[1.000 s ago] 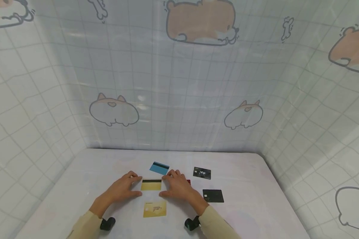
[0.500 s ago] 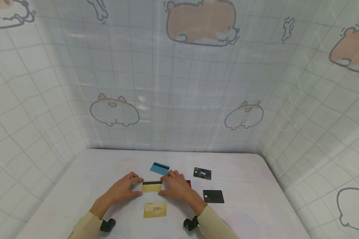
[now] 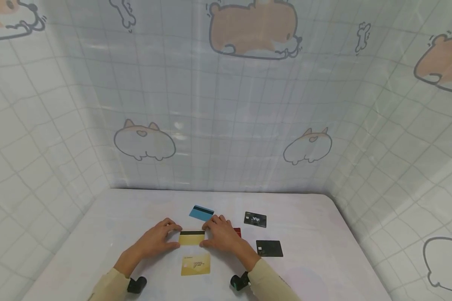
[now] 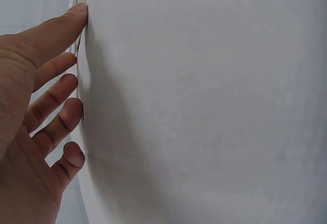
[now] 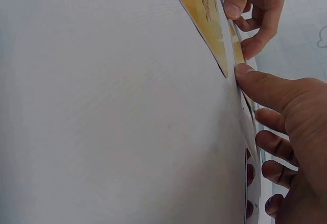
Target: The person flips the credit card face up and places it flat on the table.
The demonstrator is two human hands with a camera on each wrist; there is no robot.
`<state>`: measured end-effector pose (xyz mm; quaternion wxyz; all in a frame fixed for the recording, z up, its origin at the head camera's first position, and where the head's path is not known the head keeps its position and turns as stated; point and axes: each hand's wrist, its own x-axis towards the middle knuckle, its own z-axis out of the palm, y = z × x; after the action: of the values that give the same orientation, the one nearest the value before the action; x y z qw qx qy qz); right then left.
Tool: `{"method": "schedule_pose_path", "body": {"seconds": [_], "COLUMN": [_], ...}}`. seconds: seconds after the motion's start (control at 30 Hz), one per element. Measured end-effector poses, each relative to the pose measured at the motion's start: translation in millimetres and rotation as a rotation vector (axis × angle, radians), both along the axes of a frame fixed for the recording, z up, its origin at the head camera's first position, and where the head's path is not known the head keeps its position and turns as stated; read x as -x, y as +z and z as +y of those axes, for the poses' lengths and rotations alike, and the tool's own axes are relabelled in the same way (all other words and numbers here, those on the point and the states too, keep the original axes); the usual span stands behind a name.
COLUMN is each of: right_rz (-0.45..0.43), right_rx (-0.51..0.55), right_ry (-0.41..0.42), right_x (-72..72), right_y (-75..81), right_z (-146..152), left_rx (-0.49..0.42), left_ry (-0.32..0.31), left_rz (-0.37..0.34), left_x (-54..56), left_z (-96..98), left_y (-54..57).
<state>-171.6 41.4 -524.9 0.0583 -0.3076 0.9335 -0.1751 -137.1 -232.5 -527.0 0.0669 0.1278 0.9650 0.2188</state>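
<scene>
A yellow bank card (image 3: 191, 239) with a dark magnetic stripe along its far edge lies flat between the two hands. My left hand (image 3: 159, 239) has its thumb and index finger at the card's left corners, pinching that end. At the right corners my right hand (image 3: 223, 235) does the same, thumb near and index finger far. The other fingers of both hands stay off the card, loosely bent. Just in front lies a second yellow card (image 3: 196, 265), with writing on it; the right wrist view shows this front card (image 5: 204, 22) beside the pinched one.
Behind the hands is a blue card (image 3: 201, 212) with a dark stripe. To the right lie a black Vip card (image 3: 255, 219) and a plain black card (image 3: 269, 248). My right hand partly covers a red card (image 3: 237, 231). Patterned curtains (image 3: 226, 125) enclose the white table (image 3: 316, 225).
The striped yellow card has slid slightly toward me, closer to the front yellow card. My hands have closed in a little at its ends. The other cards stay put.
</scene>
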Motion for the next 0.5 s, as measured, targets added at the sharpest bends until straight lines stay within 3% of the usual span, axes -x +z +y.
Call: {"method": "schedule_pose_path", "body": {"seconds": [0.5], "right_rz": [0.0], "right_rx": [-0.003], "right_ry": [0.013], "right_x": [2.4], "right_y": [-4.9], "right_z": [2.3], "left_rx": [0.0], "left_ry": [0.002], "left_rz": [0.008], "left_x": [-3.6], "left_z": [4.2], "left_y": [1.4]}}
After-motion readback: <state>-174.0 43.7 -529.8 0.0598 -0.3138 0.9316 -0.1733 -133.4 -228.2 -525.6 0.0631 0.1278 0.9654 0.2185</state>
